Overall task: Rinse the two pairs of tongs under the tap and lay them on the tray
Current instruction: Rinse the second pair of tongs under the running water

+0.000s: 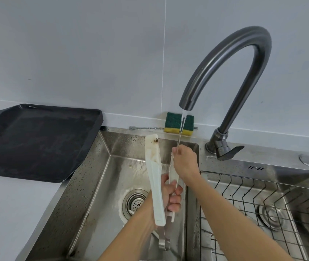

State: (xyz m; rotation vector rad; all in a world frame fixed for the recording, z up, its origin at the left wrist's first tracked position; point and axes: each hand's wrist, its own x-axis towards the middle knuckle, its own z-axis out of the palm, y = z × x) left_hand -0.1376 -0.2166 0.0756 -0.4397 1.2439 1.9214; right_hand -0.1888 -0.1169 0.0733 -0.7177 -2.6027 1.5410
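Observation:
White plastic tongs (154, 178) stand tips-up over the left sink basin (97, 178); the left arm's tip carries a brown stain. My left hand (170, 196) grips them near the hinge end. My right hand (184, 162) is curled round the tip of the right arm, right under the water stream (182, 127) running from the grey tap (225, 61). Metal tongs (164, 240) lie on the basin floor below my left wrist, partly hidden. A black tray (37, 140) sits on the counter at left, with nothing on it.
A green and yellow sponge (178, 122) and a thin metal utensil (146, 128) lie on the ledge behind the sink. The right basin holds a wire rack (253, 200). The tap lever (229, 151) points right. The drain strainer (135, 203) sits in the left basin.

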